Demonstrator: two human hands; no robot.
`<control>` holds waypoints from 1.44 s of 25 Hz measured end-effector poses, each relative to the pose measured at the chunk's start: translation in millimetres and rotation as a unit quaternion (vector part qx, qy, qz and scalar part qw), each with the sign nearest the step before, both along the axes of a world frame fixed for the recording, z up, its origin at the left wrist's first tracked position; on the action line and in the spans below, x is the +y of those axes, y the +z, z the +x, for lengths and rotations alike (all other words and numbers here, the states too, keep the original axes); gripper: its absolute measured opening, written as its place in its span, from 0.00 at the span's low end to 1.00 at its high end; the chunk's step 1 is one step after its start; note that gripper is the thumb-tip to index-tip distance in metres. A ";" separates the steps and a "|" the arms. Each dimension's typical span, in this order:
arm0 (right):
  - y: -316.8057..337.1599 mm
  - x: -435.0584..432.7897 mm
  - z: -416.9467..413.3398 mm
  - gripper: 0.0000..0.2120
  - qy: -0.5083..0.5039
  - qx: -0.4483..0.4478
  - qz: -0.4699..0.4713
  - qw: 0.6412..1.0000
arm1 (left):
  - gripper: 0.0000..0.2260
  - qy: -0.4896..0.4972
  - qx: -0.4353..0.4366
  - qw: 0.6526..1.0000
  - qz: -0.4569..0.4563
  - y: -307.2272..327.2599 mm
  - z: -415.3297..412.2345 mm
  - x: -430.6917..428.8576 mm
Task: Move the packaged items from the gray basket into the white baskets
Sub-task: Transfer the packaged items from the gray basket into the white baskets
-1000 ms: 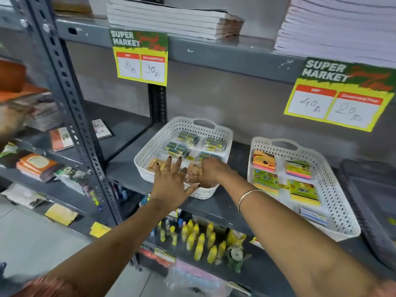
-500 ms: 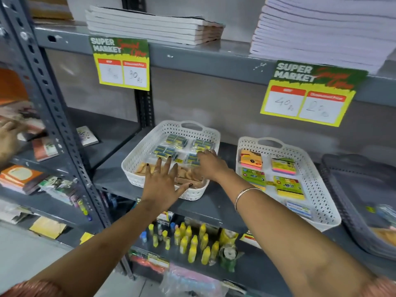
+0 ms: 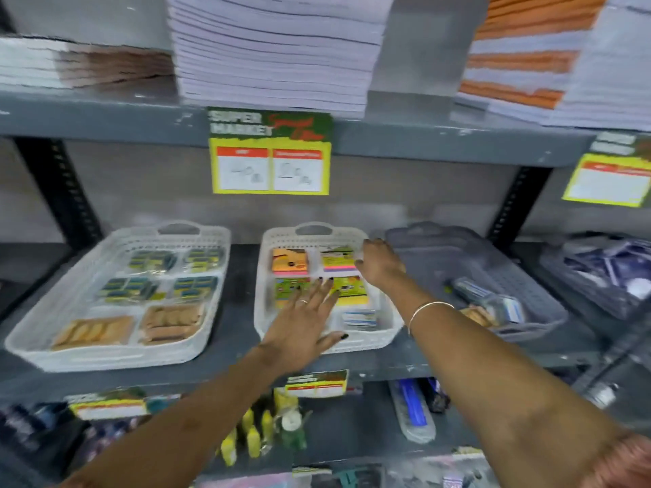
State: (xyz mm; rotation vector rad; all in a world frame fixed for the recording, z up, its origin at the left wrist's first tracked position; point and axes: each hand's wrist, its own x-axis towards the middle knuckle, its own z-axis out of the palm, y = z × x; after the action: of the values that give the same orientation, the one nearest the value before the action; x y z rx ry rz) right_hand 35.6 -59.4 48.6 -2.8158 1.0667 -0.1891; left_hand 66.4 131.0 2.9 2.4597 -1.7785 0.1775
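Observation:
Two white baskets stand on the grey shelf. The left white basket (image 3: 31, 341) holds green and tan packets. The middle white basket (image 3: 262, 276) holds colourful sticky-note packs. To the right stands the gray basket (image 3: 468, 255) with a few packaged items (image 3: 493, 301) near its front. My left hand (image 3: 303, 329) hovers flat, fingers spread, over the front of the middle basket and holds nothing. My right hand (image 3: 380, 264) is over that basket's right rim, next to the gray basket; its fingers are blurred and I see nothing in it.
Stacks of notebooks (image 3: 274, 47) fill the shelf above, with a yellow price tag (image 3: 269, 153) on its edge. The shelf below holds yellow bottles (image 3: 253, 434) and pens. A dark basket (image 3: 599, 269) stands at the far right, past an upright post (image 3: 518, 202).
Both hands left the left white basket and moved right to the middle one; my right hand now reaches its right rim. The view has swung right, showing the gray basket fully.

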 end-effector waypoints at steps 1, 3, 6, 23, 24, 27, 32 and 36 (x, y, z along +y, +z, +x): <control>-2.8 -17.2 -17.0 0.22 -0.031 -0.009 0.007 0.999 | 0.31 -0.028 -0.011 0.999 0.018 -2.3 -11.1 -19.1; -10.2 -46.6 -46.8 0.21 -0.080 -0.009 0.004 0.997 | 0.31 -0.084 -0.029 0.995 0.037 -4.2 -30.3 -52.5; -25.1 -85.6 -85.6 0.20 -0.133 0.061 0.006 0.989 | 0.31 -0.153 -0.027 0.986 0.067 -4.2 -50.9 -93.5; -25.9 -117.5 -137.3 0.26 -0.018 0.275 0.002 0.961 | 0.35 -0.163 -0.053 0.981 0.095 -21.7 -55.4 -117.6; -18.1 -116.6 -134.7 0.27 -0.022 0.263 0.005 0.965 | 0.35 -0.160 -0.049 0.981 0.098 -19.5 -56.8 -117.2; 3.4 -115.2 -123.2 0.27 -0.032 0.220 -0.005 0.975 | 0.35 -0.128 -0.002 0.989 0.076 -9.1 -55.4 -113.4; 39.3 -80.8 -71.5 0.22 0.018 0.118 -0.023 0.993 | 0.29 0.004 -0.031 0.999 0.021 10.0 -6.8 -60.3; 47.4 -8.7 6.5 0.25 0.095 0.081 -0.030 0.992 | 0.28 0.142 -0.011 0.990 -0.018 17.2 64.7 36.9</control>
State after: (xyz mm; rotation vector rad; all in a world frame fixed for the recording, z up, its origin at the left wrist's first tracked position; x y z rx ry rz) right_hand 42.1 -68.1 96.1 -3.0071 0.8262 0.0275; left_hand 131.0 167.8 20.1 2.6829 -1.4098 0.2582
